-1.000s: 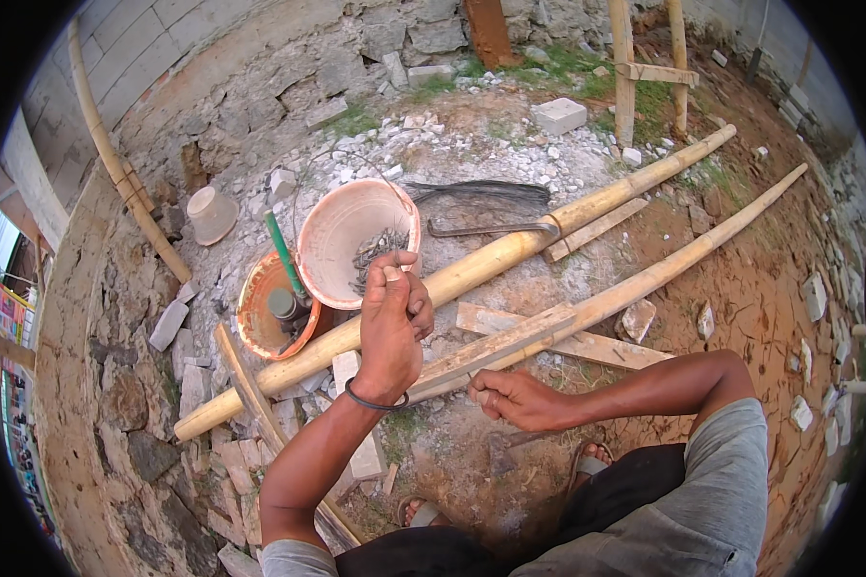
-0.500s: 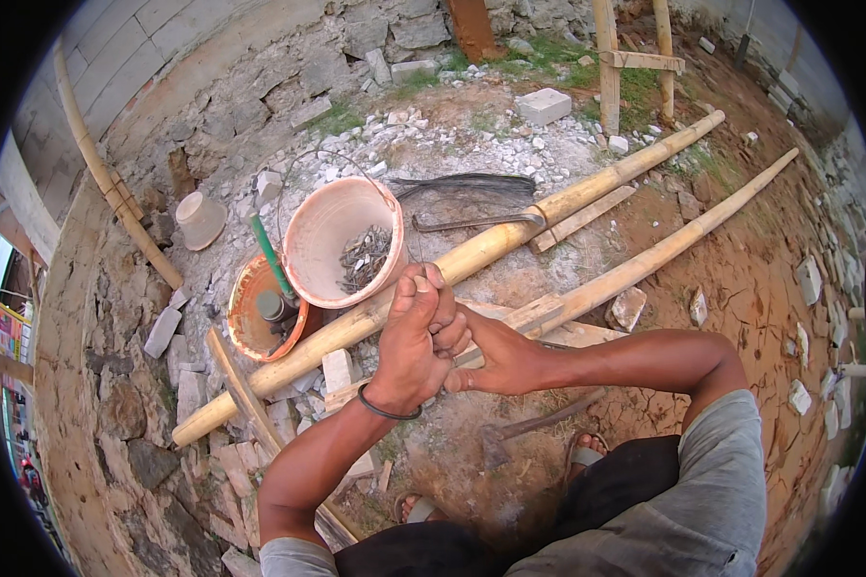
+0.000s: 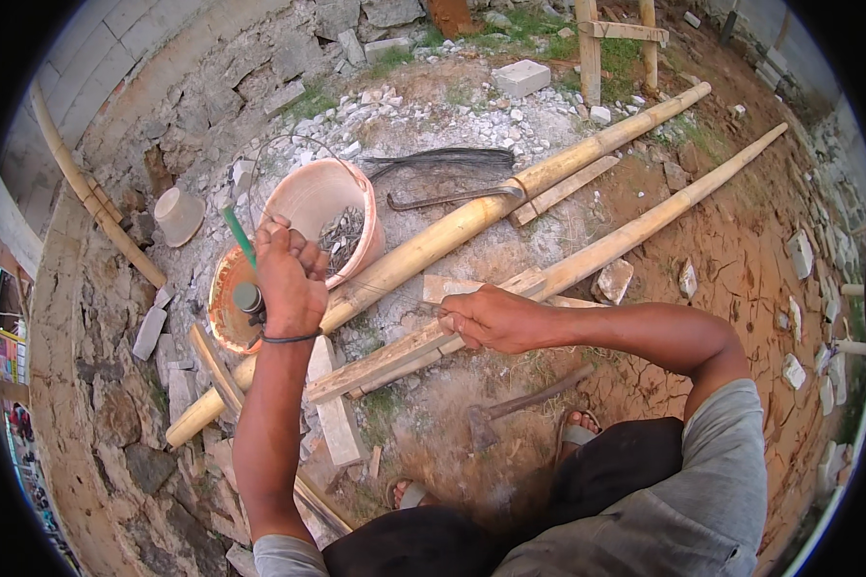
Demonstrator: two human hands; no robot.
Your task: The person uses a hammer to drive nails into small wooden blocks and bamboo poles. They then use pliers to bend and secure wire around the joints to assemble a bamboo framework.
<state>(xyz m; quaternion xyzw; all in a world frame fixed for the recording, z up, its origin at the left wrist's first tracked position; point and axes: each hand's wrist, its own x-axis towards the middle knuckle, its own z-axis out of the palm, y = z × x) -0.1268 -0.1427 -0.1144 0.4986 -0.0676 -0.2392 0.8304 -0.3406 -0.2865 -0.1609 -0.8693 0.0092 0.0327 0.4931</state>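
Note:
A thin wire (image 3: 380, 289) appears to run between my two hands. My left hand (image 3: 293, 274) is closed and raised before the pale pink bucket (image 3: 303, 197), covering part of its rim; the wire's end in its fingers is hidden. Small grey metal pieces (image 3: 343, 236) lie inside that bucket. My right hand (image 3: 496, 319) pinches the wire's other end above the wooden planks (image 3: 394, 361). Beside my left hand is an orange bucket (image 3: 223, 298), with a green-handled tool (image 3: 239, 236) standing in it.
A thick bamboo pole (image 3: 471, 219) crosses the ground, with a second pole (image 3: 674, 212) to its right. Dark wire strands (image 3: 443, 159) and a bent metal bar (image 3: 443, 199) lie beyond the buckets. A wooden-handled tool (image 3: 539, 392) rests near my feet. Rubble and a stone wall (image 3: 125, 413) border the left.
My hands were together in the middle and are now apart. The left has moved left toward the buckets, the right slightly right, with the wire stretched between them.

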